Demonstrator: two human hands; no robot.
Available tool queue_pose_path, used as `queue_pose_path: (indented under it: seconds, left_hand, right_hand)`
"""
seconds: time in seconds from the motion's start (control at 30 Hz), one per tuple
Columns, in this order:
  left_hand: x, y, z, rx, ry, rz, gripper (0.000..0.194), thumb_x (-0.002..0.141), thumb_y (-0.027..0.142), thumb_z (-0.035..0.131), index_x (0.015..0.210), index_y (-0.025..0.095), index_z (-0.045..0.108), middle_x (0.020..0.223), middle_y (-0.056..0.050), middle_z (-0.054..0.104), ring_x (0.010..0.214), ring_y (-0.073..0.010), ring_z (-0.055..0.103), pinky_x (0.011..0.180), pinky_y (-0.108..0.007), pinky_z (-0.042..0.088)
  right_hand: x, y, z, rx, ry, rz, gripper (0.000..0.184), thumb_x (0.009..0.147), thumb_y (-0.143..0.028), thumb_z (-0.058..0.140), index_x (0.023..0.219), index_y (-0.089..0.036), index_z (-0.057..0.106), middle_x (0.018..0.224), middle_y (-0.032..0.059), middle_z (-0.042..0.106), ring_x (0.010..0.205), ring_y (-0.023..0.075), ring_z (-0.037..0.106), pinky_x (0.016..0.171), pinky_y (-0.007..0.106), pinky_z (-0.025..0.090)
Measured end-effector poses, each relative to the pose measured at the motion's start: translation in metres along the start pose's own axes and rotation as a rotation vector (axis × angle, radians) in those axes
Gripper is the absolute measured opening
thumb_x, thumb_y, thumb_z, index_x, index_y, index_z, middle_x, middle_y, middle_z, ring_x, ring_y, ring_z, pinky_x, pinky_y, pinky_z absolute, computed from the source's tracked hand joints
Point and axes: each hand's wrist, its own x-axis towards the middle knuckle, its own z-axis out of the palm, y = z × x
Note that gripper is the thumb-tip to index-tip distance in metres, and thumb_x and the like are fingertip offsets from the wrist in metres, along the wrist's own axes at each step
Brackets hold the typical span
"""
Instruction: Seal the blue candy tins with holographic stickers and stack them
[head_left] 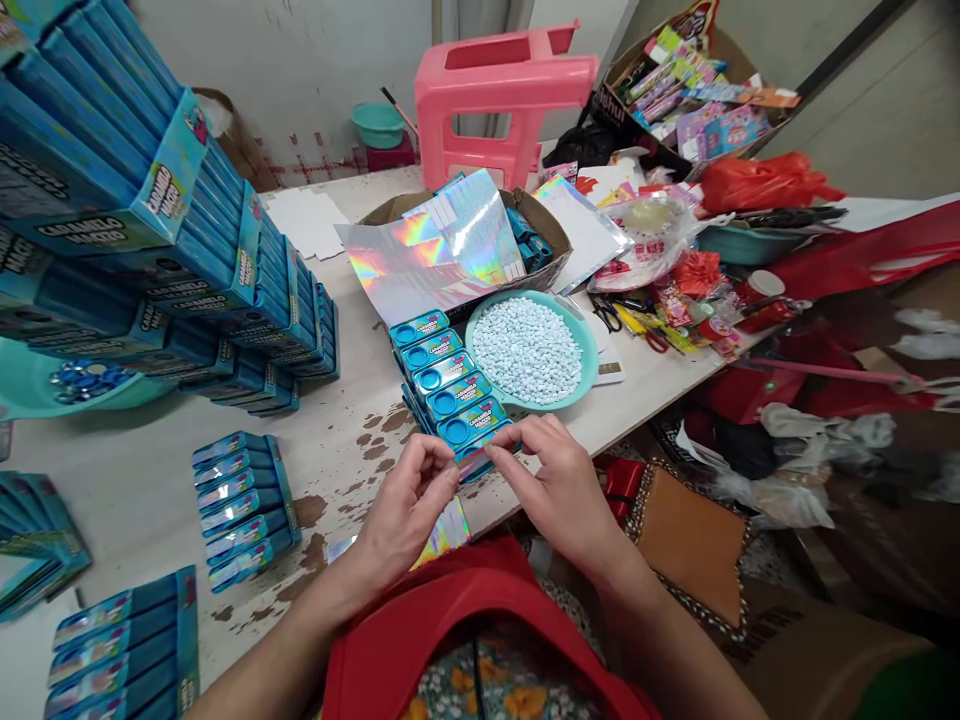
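Just in front of my body, my left hand (412, 500) and my right hand (555, 485) face each other with fingers bent in a pinch. A thin, shiny pinkish strip (472, 463) stretches between their fingertips; it looks like a sticker, though fingers cover its ends. Right behind it, small blue tins (471, 424) form a row running away from me, each with a round recess and a printed label. Some tins sit beneath others. Beside the row stands a turquoise bowl (592, 375) full of pale candies (527, 348). Beneath my left wrist lies a holographic sheet (448, 530).
Tall stacks of blue display boxes (217, 250) rise at left, with smaller box groups (244, 505) nearer me. Holographic sheets (435, 245) lie over a carton behind the tins. A pink stool (502, 90) stands farther back. Scissors (606, 316) and wrappers clutter the right side.
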Motion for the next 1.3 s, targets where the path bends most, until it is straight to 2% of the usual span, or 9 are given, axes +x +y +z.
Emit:
queue_pose_path:
  seconds: [0.23, 0.4, 0.57, 0.7, 0.8, 0.9, 1.03, 1.2, 1.3]
  left_hand:
    - [0.007, -0.008, 0.002, -0.047, 0.002, -0.037, 0.016, 0.086, 0.033, 0.048, 0.091, 0.019, 0.042, 0.075, 0.002, 0.046, 0.065, -0.0088, 0.046, 0.059, -0.020, 0.039]
    - [0.009, -0.013, 0.005, -0.061, 0.021, -0.029, 0.019, 0.086, 0.035, 0.050, 0.093, 0.020, 0.038, 0.078, 0.002, 0.048, 0.066, -0.0086, 0.047, 0.059, -0.020, 0.039]
    - [0.015, -0.051, 0.016, 0.108, 0.192, 0.003, 0.015, 0.088, 0.033, 0.044, 0.093, 0.021, 0.037, 0.077, 0.001, 0.051, 0.066, -0.0106, 0.050, 0.061, -0.023, 0.040]
    - [0.011, -0.063, 0.011, 0.388, 0.340, 0.040, 0.014, 0.086, 0.033, 0.045, 0.088, 0.020, 0.042, 0.078, -0.001, 0.053, 0.070, -0.0131, 0.051, 0.066, -0.026, 0.041]
    - [0.005, -0.049, 0.005, 0.574, 0.204, 0.224, 0.012, 0.086, 0.029, 0.045, 0.084, 0.019, 0.051, 0.080, -0.004, 0.056, 0.074, -0.0144, 0.052, 0.069, -0.026, 0.040]
    - [0.009, -0.047, -0.004, 0.653, -0.018, 0.161, 0.016, 0.084, 0.025, 0.044, 0.084, 0.019, 0.059, 0.080, -0.003, 0.061, 0.071, -0.0141, 0.054, 0.066, -0.025, 0.039]
    - [0.021, -0.097, -0.031, 0.792, 0.047, -0.045, 0.026, 0.086, 0.029, 0.040, 0.095, 0.020, 0.062, 0.093, -0.005, 0.065, 0.081, -0.0172, 0.057, 0.070, -0.026, 0.039]
    - [0.012, -0.190, -0.041, 0.841, -0.332, -0.209, 0.028, 0.080, 0.036, 0.052, 0.100, 0.019, 0.063, 0.097, -0.006, 0.065, 0.087, -0.0197, 0.057, 0.071, -0.025, 0.038]
    - [0.009, -0.217, -0.027, 0.889, -0.330, -0.314, 0.022, 0.081, 0.029, 0.049, 0.092, 0.018, 0.065, 0.090, -0.006, 0.066, 0.083, -0.0185, 0.057, 0.068, -0.024, 0.036]
  right_hand:
    - [0.005, 0.010, 0.007, -0.060, 0.012, 0.017, 0.009, 0.084, -0.024, 0.055, 0.078, -0.020, 0.060, 0.080, 0.0040, 0.056, 0.083, 0.0202, 0.050, 0.073, 0.033, 0.041]
    - [0.003, 0.024, 0.021, 0.150, 0.093, 0.138, 0.015, 0.079, -0.028, 0.060, 0.091, -0.020, 0.058, 0.104, 0.0069, 0.050, 0.099, 0.0205, 0.050, 0.079, 0.034, 0.046]
    - [-0.001, 0.035, 0.034, 0.518, 0.093, 0.316, 0.032, 0.080, -0.031, 0.058, 0.108, -0.021, 0.047, 0.104, 0.0047, 0.056, 0.089, 0.0147, 0.057, 0.071, 0.026, 0.050]
    - [-0.004, 0.034, 0.038, 0.496, 0.141, 0.315, 0.035, 0.081, -0.031, 0.057, 0.114, -0.021, 0.047, 0.113, 0.0071, 0.056, 0.099, 0.0171, 0.056, 0.077, 0.028, 0.050]
    - [-0.004, 0.032, 0.041, 0.430, 0.148, 0.295, 0.037, 0.081, -0.033, 0.058, 0.115, -0.020, 0.049, 0.112, 0.0085, 0.057, 0.100, 0.0189, 0.055, 0.082, 0.032, 0.048]
    - [-0.003, 0.031, 0.044, 0.356, 0.203, 0.269, 0.034, 0.083, -0.034, 0.055, 0.113, -0.019, 0.051, 0.110, 0.0094, 0.057, 0.102, 0.0210, 0.053, 0.086, 0.036, 0.046]
    - [-0.011, 0.041, 0.048, 0.453, 0.267, 0.288, 0.035, 0.089, -0.034, 0.043, 0.121, -0.020, 0.049, 0.116, 0.0101, 0.055, 0.102, 0.0200, 0.054, 0.083, 0.036, 0.048]
    - [-0.064, 0.078, 0.091, 0.473, 0.479, 0.419, 0.033, 0.092, -0.033, 0.035, 0.119, -0.019, 0.048, 0.107, 0.0095, 0.056, 0.089, 0.0164, 0.057, 0.077, 0.033, 0.050]
    - [-0.097, 0.101, 0.138, 0.344, 0.105, 0.295, 0.021, 0.090, -0.028, 0.042, 0.099, -0.018, 0.059, 0.089, 0.0061, 0.061, 0.081, 0.0158, 0.058, 0.072, 0.030, 0.051]
